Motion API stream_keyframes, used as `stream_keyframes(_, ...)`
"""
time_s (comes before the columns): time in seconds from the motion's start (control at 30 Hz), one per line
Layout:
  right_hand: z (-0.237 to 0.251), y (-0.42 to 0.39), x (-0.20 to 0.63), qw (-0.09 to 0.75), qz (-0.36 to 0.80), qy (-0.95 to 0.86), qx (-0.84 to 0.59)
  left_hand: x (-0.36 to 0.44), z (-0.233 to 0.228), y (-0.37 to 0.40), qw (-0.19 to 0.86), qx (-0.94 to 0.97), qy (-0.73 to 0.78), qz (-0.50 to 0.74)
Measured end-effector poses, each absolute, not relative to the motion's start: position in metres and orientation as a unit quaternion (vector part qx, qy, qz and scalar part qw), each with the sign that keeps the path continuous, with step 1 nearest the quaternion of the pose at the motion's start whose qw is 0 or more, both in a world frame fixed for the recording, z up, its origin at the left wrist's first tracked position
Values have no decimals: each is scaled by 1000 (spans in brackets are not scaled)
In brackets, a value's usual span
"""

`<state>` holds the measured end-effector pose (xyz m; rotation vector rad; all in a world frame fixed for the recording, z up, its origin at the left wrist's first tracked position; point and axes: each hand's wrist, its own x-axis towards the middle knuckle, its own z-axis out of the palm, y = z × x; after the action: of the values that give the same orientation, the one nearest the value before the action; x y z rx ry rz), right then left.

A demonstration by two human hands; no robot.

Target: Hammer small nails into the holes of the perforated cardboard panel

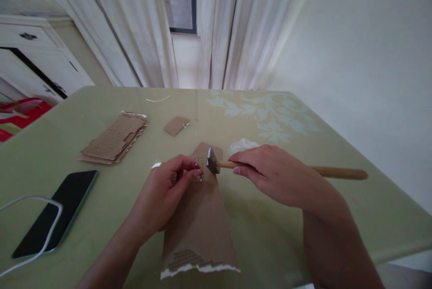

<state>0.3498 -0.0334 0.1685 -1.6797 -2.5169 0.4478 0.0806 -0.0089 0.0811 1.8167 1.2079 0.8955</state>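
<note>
1. a green table point(354, 199) fills the lower frame, with white curtains point(236, 23) and a window in the upper middle.
2. a long strip of brown cardboard point(200, 221) lies at lower centre, its long axis running from the bottom edge up toward the middle; it looks laid flat so the table backs it.
3. a dark phone point(57, 210) with a white cable lies at lower left; a stack of punched cardboard pieces point(113, 140) sits left of centre.
4. the right hand point(273, 174) is closed around a hammer point(286, 169) close behind the head, a short grip that seems meant for small taps. the handle lies nearly level, long axis left to right, metal head pointing left just above the strip's far end.
5. the left hand point(165, 190) is pinched together on something tiny at the strip's dotted end, likely steadying it; too small to identify.
</note>
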Motion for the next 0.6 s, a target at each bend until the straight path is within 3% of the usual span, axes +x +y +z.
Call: stream_keyframes(0.6,167,-33,347,29,148,-820,-553,85,70,-9,354,743,451,344)
